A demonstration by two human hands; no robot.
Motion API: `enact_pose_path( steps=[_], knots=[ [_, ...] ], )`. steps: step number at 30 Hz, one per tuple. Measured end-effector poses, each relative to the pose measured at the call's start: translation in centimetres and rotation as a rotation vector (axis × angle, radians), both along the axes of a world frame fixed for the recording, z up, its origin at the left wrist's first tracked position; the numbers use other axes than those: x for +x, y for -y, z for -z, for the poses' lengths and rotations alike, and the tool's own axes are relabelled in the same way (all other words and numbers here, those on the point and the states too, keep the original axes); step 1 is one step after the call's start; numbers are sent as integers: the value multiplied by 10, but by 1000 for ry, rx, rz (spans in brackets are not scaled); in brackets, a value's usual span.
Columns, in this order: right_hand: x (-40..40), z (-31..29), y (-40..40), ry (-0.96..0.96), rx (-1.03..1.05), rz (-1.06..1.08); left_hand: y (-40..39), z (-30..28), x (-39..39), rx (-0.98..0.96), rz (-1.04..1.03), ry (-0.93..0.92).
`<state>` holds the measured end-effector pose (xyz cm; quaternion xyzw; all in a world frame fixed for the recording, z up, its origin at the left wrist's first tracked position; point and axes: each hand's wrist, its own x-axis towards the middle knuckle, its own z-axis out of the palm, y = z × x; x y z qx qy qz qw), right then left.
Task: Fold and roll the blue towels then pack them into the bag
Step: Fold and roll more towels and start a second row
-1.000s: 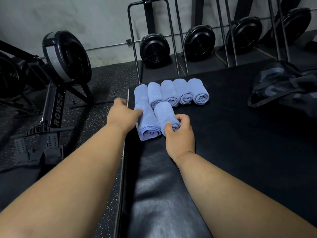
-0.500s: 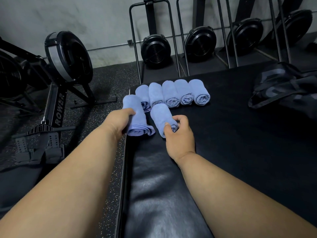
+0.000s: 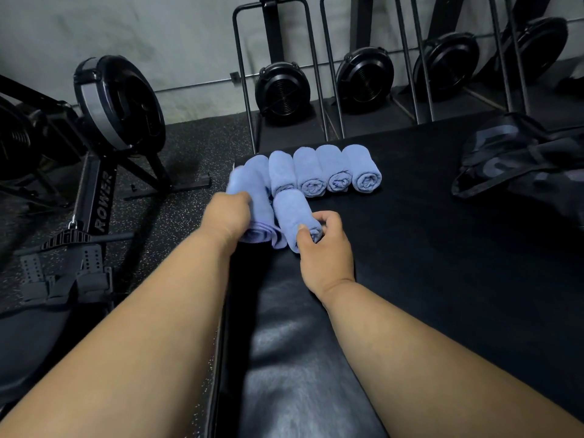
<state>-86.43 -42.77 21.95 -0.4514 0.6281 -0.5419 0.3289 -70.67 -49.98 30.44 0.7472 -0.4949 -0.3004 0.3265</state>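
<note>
Towels, blue, rolled: two are in hand at the near-left of the black padded bench [image 3: 410, 279]. Left hand [image 3: 226, 216] has its fingers curled round one rolled towel [image 3: 257, 203], blurred, loose end trailing at the near side. Right hand [image 3: 325, 245] pinches the near end of a second roll [image 3: 292, 213] between thumb and curled fingers; that roll lies on the bench. Just beyond, a row of rolled towels [image 3: 319, 172] sits side by side, touching. Dark bag [image 3: 518, 162] lies on the bench's far right, well apart. Rowing machine [image 3: 104, 172] on the floor left.
</note>
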Motion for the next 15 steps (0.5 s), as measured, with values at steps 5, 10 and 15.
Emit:
enact_pose_path(
  steps=[5, 10, 15],
  knots=[
    [2, 2, 2, -31, 4, 5, -1, -35, 37, 44, -135, 330],
    [3, 3, 2, -48, 3, 11, -9, -4, -10, 83, 47, 389],
    [1, 3, 3, -38, -4, 26, -12, 32, -27, 138, 8, 69]
  ],
)
